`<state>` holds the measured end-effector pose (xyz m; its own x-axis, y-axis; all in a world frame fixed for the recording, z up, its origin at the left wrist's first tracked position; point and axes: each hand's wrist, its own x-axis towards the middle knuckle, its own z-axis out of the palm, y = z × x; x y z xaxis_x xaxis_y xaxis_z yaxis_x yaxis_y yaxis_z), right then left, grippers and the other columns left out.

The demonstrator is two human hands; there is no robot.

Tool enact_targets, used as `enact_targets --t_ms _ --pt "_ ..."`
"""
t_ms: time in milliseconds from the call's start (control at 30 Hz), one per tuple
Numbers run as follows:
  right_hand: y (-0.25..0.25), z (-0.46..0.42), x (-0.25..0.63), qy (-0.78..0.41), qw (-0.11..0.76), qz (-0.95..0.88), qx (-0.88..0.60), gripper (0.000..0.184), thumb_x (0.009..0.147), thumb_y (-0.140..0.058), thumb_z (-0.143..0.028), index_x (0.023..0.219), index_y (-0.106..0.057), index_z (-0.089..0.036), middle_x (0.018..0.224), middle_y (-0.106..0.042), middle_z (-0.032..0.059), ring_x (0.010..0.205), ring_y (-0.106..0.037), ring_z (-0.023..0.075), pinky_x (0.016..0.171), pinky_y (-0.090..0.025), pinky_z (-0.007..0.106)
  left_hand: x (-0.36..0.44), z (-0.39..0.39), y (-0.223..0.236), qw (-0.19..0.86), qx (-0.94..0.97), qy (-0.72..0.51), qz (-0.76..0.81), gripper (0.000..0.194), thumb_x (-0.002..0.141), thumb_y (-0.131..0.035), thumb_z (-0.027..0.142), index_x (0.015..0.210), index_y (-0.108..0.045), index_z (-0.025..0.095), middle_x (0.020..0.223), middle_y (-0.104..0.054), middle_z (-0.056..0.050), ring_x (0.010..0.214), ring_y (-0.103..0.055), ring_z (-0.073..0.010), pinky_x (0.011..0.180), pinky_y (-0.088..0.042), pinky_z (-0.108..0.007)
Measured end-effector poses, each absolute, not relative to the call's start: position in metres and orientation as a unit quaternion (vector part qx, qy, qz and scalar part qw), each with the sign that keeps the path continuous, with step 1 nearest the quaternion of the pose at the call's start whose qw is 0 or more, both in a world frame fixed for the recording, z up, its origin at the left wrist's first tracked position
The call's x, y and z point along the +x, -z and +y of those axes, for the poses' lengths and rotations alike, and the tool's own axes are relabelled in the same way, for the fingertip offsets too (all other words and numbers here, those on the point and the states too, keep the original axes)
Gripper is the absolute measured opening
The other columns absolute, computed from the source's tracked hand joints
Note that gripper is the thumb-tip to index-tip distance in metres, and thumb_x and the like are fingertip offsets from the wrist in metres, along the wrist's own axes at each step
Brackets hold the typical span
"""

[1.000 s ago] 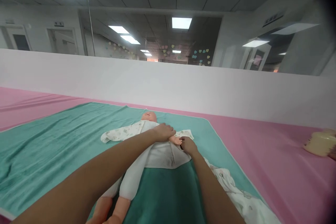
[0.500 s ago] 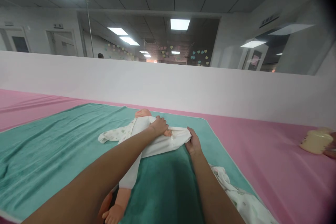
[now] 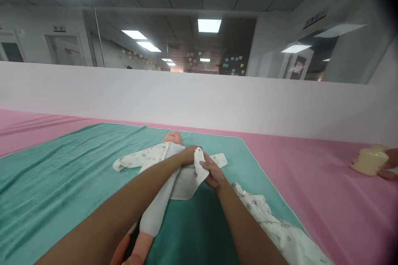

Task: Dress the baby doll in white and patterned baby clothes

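Head view, and right here my right hand (image 3: 214, 174) has a white flap (image 3: 200, 167) of the garment (image 3: 183, 184) pinched between thumb and fingers, its edge standing up just beside my left hand (image 3: 190, 155)! My left reaches across the doll (image 3: 173, 137) to that same side, but its fingers are mostly hidden by the cloth, so I cannot tell whether they are closed. And the doll itself? Flat on its back on the green blanket (image 3: 77, 182), face up, head toward the low white wall (image 3: 199, 101), legs running down toward me beneath my left forearm. Out to the left goes one printed sleeve (image 3: 133, 159), laid across the blanket, while a printed cloth end (image 3: 219, 160) pokes out beyond my right hand. Closer in, beside my right forearm, a rumpled printed cloth (image 3: 273, 221) lies along the blanket's right side. Over on the far right, above the pink cover (image 3: 311, 169), another person's hand (image 3: 390, 163) is at a pale yellow bottle (image 3: 369, 161), tipped on its side. Behind it all, glass above the wall shows ceiling lights and little heart shapes!
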<state>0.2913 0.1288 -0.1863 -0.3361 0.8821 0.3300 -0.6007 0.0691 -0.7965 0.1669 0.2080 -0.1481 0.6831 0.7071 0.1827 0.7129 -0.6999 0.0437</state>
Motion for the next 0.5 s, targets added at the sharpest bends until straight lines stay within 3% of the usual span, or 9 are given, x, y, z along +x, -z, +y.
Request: enact_targets --t_ms 100,300,400,500 --pt "0.181 0.114 0.278 -0.719 0.482 -0.489 -0.110 0.055 0.063 -0.071 -0.024 0.115 -0.051 -0.026 0.103 -0.060 0.0015 0.084 -0.061 0.0141 0.065 -0.050 0.023 0.140 0.215 0.128 0.006 -0.915 0.114 -0.388 0.018 0.075 -0.052 0.028 0.088 -0.057 0.016 0.080 -0.063 -0.002 0.070 -0.055 -0.0141 0.061 -0.039 -0.022" --pt "0.172 0.093 0.258 -0.782 0.277 -0.549 -0.101 0.058 0.066 -0.071 -0.030 0.119 -0.048 -0.025 0.137 -0.039 0.0097 0.098 -0.061 0.0218 0.075 -0.050 0.031 0.078 0.215 0.102 0.039 -0.897 0.164 -0.408 0.016 0.071 -0.043 0.015 0.078 -0.058 0.018 0.086 -0.060 -0.002 0.081 -0.053 -0.0169 0.072 -0.039 -0.027" --pt "0.173 0.091 0.254 -0.783 0.264 -0.556 -0.096 0.054 0.070 -0.068 -0.034 0.119 -0.048 -0.023 0.136 -0.041 0.0119 0.097 -0.062 0.0227 0.073 -0.050 0.030 0.053 0.208 0.098 0.050 -0.897 0.157 -0.411 0.017 0.071 -0.041 0.012 0.074 -0.057 0.018 0.087 -0.058 -0.002 0.079 -0.052 -0.0167 0.068 -0.038 -0.027" --pt "0.181 0.101 0.257 -0.777 0.316 -0.532 -0.114 0.047 0.074 -0.065 -0.034 0.117 -0.051 -0.021 0.127 -0.050 0.0111 0.088 -0.063 0.0180 0.061 -0.048 0.022 0.035 0.198 0.098 0.106 -0.898 0.120 -0.411 0.017 0.070 -0.043 0.010 0.075 -0.057 0.019 0.088 -0.056 -0.004 0.080 -0.051 -0.0179 0.067 -0.036 -0.027"
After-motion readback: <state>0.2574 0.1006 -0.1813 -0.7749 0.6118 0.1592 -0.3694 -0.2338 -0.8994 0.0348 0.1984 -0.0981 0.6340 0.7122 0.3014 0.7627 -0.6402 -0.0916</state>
